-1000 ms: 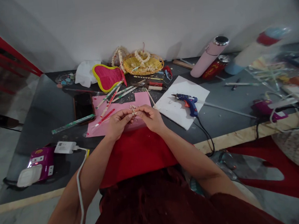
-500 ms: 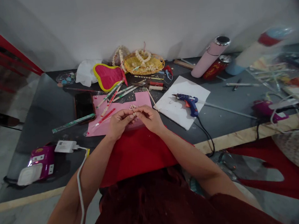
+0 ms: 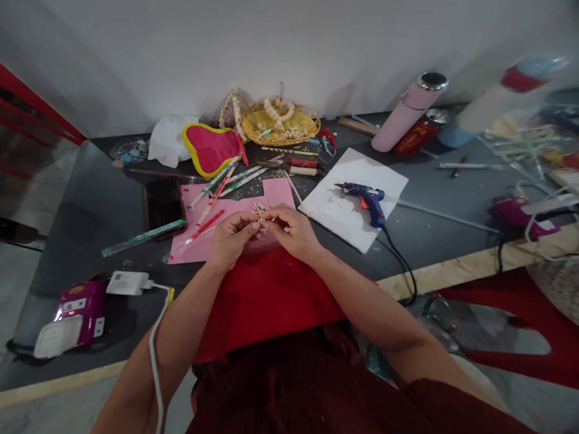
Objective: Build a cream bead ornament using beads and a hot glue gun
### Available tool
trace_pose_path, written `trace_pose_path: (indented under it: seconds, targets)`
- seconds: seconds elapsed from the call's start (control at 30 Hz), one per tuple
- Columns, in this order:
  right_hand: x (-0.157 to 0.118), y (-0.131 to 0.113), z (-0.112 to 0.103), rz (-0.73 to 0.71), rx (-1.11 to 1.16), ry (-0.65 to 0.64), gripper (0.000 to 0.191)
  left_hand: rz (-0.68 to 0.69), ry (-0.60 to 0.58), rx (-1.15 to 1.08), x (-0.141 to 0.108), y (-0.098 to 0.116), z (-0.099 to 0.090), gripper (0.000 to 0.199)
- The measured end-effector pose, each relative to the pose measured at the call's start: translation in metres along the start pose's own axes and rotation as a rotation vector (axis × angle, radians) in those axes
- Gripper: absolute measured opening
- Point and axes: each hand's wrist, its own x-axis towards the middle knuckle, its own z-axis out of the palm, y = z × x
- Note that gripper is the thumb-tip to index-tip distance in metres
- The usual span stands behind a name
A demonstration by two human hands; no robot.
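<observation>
Between my fingertips is a small ring of cream-coloured pieces (image 3: 258, 208), much like the cream garlands at the back. My left hand (image 3: 234, 239) pinches it from the left, thumb and forefinger closed. From the other side my right hand (image 3: 293, 231) grips it the same way, and the two hands nearly touch. Fingers cover the lower part of the ring. Beneath the hands lie pink sheets (image 3: 277, 190), with red and green patterned sticks (image 3: 216, 194) to the left. A blue glue gun (image 3: 365, 197) rests on a white board (image 3: 343, 223) to the right.
Behind are a yellow basket (image 3: 258, 136) holding a cream garland and a pink heart-shaped piece (image 3: 208, 146). A phone (image 3: 163, 203) and a purple power socket (image 3: 89, 310) lie left. A pink flask (image 3: 406, 114), a red can (image 3: 421, 134) and a plastic bottle (image 3: 486, 104) stand right.
The view has shifted very slightly. Both hands keep their pinch on the cream ring in the same place, with only slight finger movement.
</observation>
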Motion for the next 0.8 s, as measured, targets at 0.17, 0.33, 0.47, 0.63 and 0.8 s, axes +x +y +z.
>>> trace_pose_path:
  seconds: [0.17,0.33,0.47,0.63,0.8]
  targets:
    - [0.0004,-0.0022,-0.0003,-0.033,-0.016,-0.006,0.016,0.008,0.004,-0.005,-0.0001,0.0001,0.0,0.018]
    - [-0.0002,-0.0029,-0.0008,-0.053,-0.051,-0.02,0.017,0.01,0.025,0.013,0.0005,0.0002,0.0004,0.019]
    - [-0.0014,-0.0006,-0.0004,-0.046,-0.07,-0.029,0.017,0.003,0.026,0.003,0.0005,-0.0004,0.0002,0.019]
    - [-0.0021,0.0014,-0.0004,-0.037,-0.047,-0.038,0.022,-0.02,0.048,-0.056,0.0004,-0.0006,-0.0001,0.023]
    - [-0.0012,0.0001,-0.0016,-0.052,-0.071,-0.053,0.02,-0.025,0.057,-0.08,0.0006,-0.0009,-0.0003,0.022]
